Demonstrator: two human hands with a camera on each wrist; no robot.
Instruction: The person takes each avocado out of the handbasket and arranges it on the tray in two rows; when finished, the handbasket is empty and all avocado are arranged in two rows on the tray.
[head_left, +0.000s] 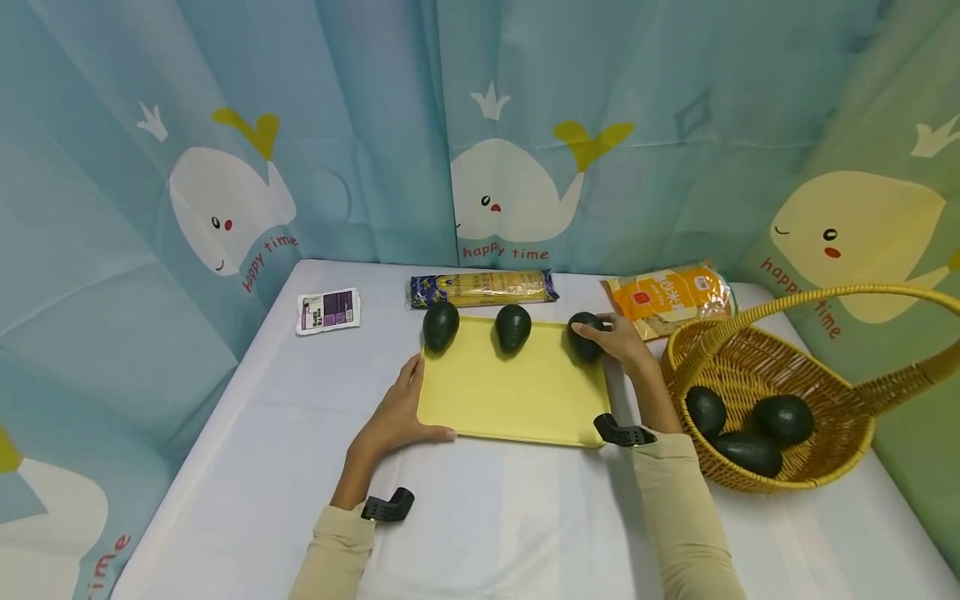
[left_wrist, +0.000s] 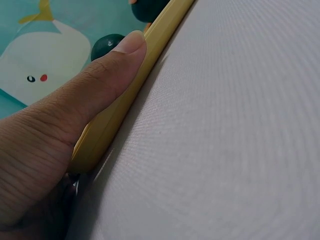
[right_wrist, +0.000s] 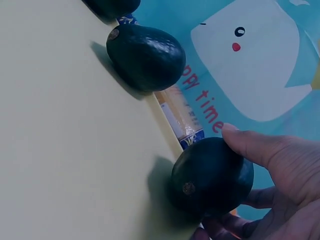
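Here, right hand [head_left: 618, 340]: avocado [right_wrist: 207, 172] held between thumb and fingers; best released gently.
Left hand [head_left: 397, 408]: fingers grip yellow tray [head_left: 517, 396]; best kept steady.

- My right hand [right_wrist: 287, 175]: thumb above, fingers below, gripping one dark green avocado [right_wrist: 212, 175].
- Second avocado [right_wrist: 145, 57]: glossy, lying at the edge of a pale yellow tray [right_wrist: 65, 140].
- Third avocado [right_wrist: 112, 6]: cut off at top.
- Packet [right_wrist: 180, 112]: blue-ended, beyond the tray edge.
- Curtain [right_wrist: 170, 15]: blue, bearing a white whale [right_wrist: 260, 75] and red lettering [right_wrist: 202, 97].
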